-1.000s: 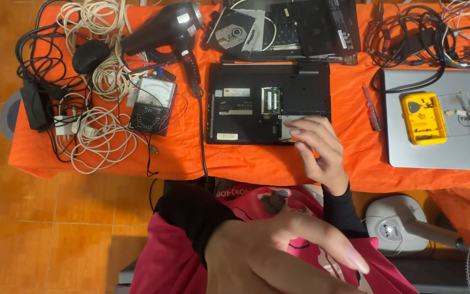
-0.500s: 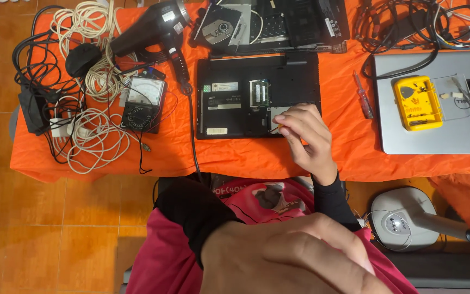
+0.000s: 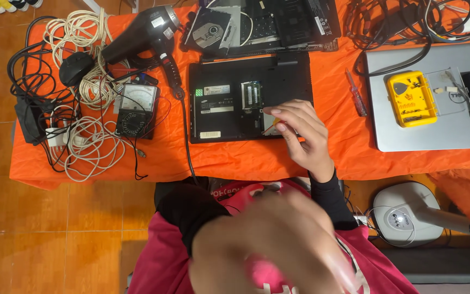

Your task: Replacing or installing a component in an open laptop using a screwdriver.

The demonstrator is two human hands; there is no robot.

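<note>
Right hand at the opened underside of a black laptop on an orange-covered tabletop.

The right hand (image 3: 300, 136) sits at the lower right corner of the open black laptop base (image 3: 246, 98) in the middle of the frame, fingertips drawn together and pinching a small yellow-tipped thing too small to make out. The left hand (image 3: 278, 245) is raised close to the camera at the bottom centre, blurred, so I cannot tell whether it is spread or closed. Just left of the laptop base lie a black hair dryer (image 3: 142, 32) and an analogue meter (image 3: 136, 109) among white cables (image 3: 91, 147). At right, a red screwdriver (image 3: 356, 92) lies beside a silver laptop (image 3: 436, 130) carrying a yellow case (image 3: 412, 98).
</note>
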